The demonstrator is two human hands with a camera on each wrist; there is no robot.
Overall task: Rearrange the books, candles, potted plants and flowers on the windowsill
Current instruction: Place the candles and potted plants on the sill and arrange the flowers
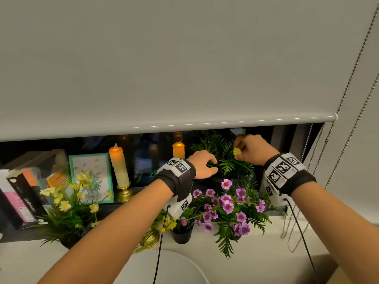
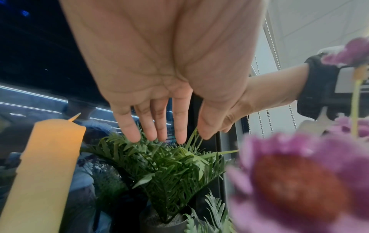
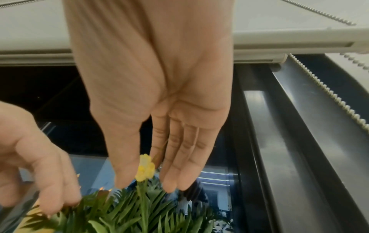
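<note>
A green fern in a grey pot (image 1: 227, 160) (image 2: 169, 170) (image 3: 129, 212) stands at the back of the windowsill against the dark glass. My right hand (image 1: 241, 149) (image 3: 144, 181) is above the fern and pinches a small yellow flower (image 1: 237, 151) (image 3: 146, 168) between thumb and fingers. The flower's green stem runs down into the fronds. My left hand (image 1: 205, 166) (image 2: 191, 137) (image 3: 52, 189) is open just left of it, with its fingertips touching the fern's fronds.
A short lit candle (image 1: 178, 150) (image 2: 46, 173) stands left of the fern, a taller one (image 1: 119, 167) on a gold holder further left. Books (image 1: 20, 197), a flower card (image 1: 92, 177), yellow flowers (image 1: 67, 212) and purple flowers (image 1: 227, 203) (image 2: 299, 181) crowd the sill. The roller blind (image 1: 184, 78) hangs low overhead.
</note>
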